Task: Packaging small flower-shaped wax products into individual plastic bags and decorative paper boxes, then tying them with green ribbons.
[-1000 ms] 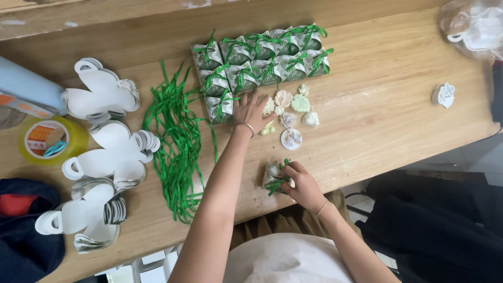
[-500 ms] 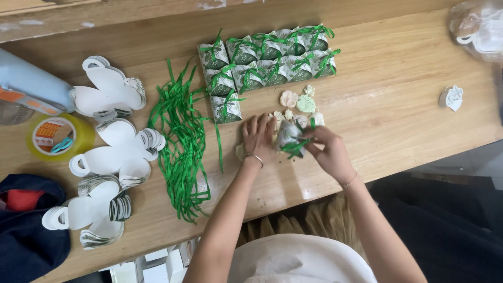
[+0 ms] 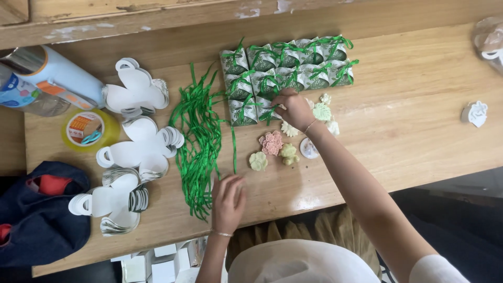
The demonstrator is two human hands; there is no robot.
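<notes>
My right hand [image 3: 294, 108] reaches to the third row of a block of small green-and-white gift boxes [image 3: 287, 62] tied with green ribbon. Its fingers close on one more such box [image 3: 268, 113], held against the box at the row's end. My left hand [image 3: 228, 196] lies flat on the wooden table [image 3: 408, 105] with fingers apart, holding nothing, just right of the lower end of a pile of loose green ribbons [image 3: 199, 137]. Between my hands lie small flower-shaped pieces: a pink one [image 3: 271, 142], a cream one [image 3: 257, 161] and a pale green one [image 3: 321, 111].
Stacks of flat white box blanks [image 3: 137, 151] lie left of the ribbons. Further left are a yellow tape roll [image 3: 89, 128], a pale blue bottle [image 3: 57, 78] and a dark bag [image 3: 42, 215]. A small white piece [image 3: 476, 112] and a plastic bag [image 3: 490, 39] sit far right.
My right hand carried the ribboned box from the near edge up to the block of boxes. My left hand drew back from the flower pieces to the table beside the ribbons.
</notes>
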